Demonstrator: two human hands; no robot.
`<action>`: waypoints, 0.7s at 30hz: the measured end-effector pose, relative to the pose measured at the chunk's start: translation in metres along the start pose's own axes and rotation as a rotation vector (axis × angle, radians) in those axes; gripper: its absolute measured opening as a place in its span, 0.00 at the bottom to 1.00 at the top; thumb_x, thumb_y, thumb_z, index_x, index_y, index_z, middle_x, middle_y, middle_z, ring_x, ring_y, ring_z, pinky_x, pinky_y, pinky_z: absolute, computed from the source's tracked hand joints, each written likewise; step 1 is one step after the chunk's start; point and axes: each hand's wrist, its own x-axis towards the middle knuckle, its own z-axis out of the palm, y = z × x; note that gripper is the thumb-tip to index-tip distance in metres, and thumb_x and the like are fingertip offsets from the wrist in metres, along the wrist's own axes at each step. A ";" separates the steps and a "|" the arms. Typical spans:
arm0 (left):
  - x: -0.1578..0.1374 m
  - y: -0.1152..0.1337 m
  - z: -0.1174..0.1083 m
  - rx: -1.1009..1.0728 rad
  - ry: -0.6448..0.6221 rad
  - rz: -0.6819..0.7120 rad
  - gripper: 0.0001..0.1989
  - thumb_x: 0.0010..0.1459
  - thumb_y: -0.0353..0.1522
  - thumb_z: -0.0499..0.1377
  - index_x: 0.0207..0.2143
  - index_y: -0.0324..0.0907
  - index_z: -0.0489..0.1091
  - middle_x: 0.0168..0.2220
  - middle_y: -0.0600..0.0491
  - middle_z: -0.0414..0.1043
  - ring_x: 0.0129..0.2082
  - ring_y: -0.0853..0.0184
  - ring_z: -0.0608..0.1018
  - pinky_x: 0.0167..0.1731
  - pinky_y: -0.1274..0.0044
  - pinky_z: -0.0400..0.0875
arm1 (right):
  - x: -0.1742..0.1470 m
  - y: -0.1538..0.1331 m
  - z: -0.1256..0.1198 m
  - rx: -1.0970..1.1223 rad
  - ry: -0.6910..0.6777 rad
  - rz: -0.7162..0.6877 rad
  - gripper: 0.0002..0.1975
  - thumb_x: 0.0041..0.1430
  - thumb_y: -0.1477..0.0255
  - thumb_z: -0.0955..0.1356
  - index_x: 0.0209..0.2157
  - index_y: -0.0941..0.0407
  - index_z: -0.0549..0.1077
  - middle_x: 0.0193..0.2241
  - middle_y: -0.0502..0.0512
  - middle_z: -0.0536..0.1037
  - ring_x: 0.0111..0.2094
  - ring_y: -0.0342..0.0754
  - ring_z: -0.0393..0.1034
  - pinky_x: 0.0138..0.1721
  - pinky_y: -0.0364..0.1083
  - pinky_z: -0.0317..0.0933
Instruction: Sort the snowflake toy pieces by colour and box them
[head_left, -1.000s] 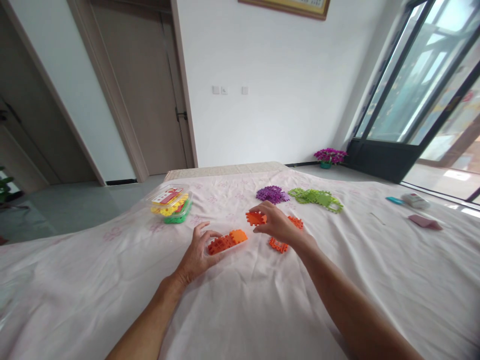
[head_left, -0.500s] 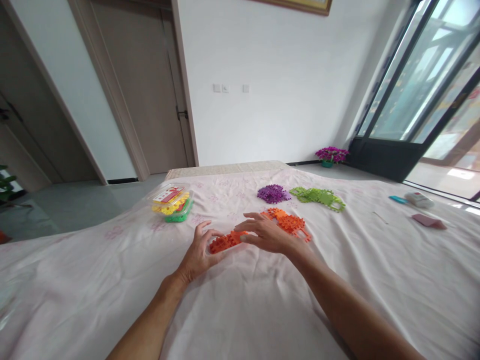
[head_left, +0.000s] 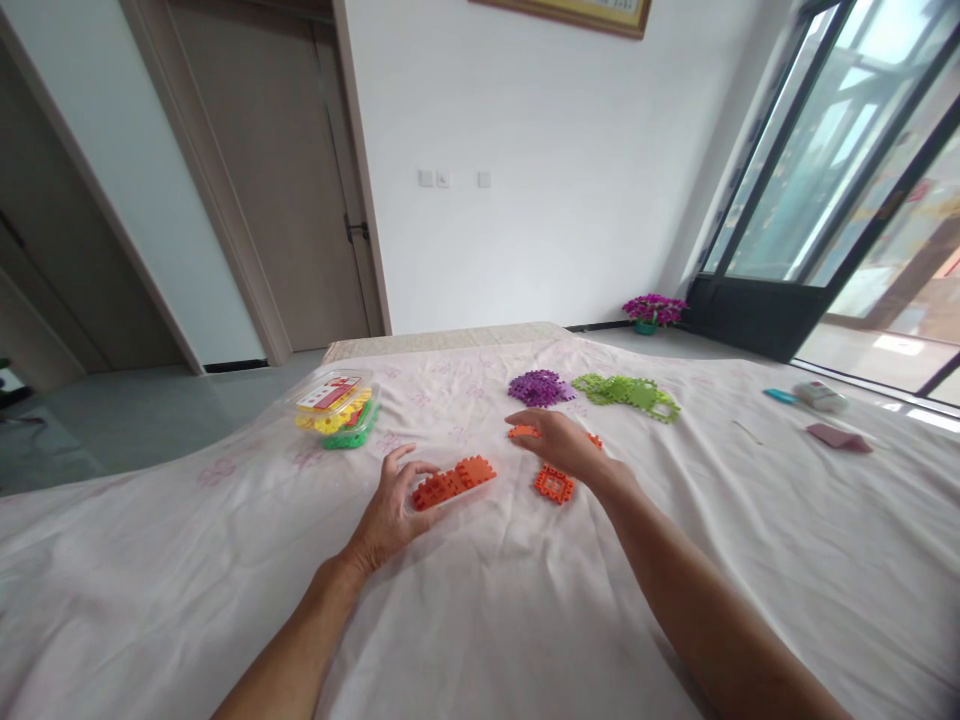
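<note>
My left hand curls around the left end of a shallow clear tray, thumb on the near side and fingers on the far side. Orange interlocking plastic pieces lie packed in a row in this tray. Over a loose pile of the same kind of pieces, my right hand reaches with fingers stretched out to the left; its thumb is hidden. One square orange piece with an open middle shows just below that hand. Other orange pieces peek out around the fingers.
Purple pieces and green pieces lie in piles farther back on the pale tablecloth. Clear boxes with yellow and green pieces stand stacked at left. A pink cloth and a white packet lie far right.
My right hand has moved right, off the tray and onto the loose orange pile. The square orange piece now lies nearer me. My left hand stays at the tray.
</note>
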 end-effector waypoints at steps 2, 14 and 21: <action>0.000 0.000 0.000 -0.003 -0.004 -0.010 0.23 0.53 0.40 0.67 0.50 0.45 0.70 0.61 0.43 0.52 0.65 0.50 0.60 0.60 0.57 0.65 | -0.001 0.014 -0.009 -0.187 -0.025 0.160 0.22 0.59 0.70 0.68 0.55 0.54 0.73 0.54 0.61 0.75 0.55 0.57 0.68 0.54 0.51 0.61; -0.001 -0.001 0.000 -0.059 -0.029 -0.041 0.22 0.52 0.39 0.67 0.49 0.45 0.70 0.62 0.43 0.50 0.66 0.49 0.58 0.58 0.58 0.68 | -0.009 0.041 -0.020 -0.514 -0.281 0.542 0.17 0.50 0.72 0.71 0.44 0.54 0.76 0.45 0.63 0.78 0.46 0.59 0.73 0.38 0.49 0.62; 0.000 0.004 -0.002 -0.037 -0.001 -0.033 0.22 0.51 0.38 0.68 0.49 0.46 0.72 0.61 0.44 0.53 0.64 0.49 0.61 0.57 0.58 0.69 | -0.007 0.029 -0.023 -0.442 -0.133 0.501 0.14 0.63 0.70 0.62 0.42 0.54 0.78 0.43 0.63 0.80 0.43 0.57 0.74 0.37 0.48 0.60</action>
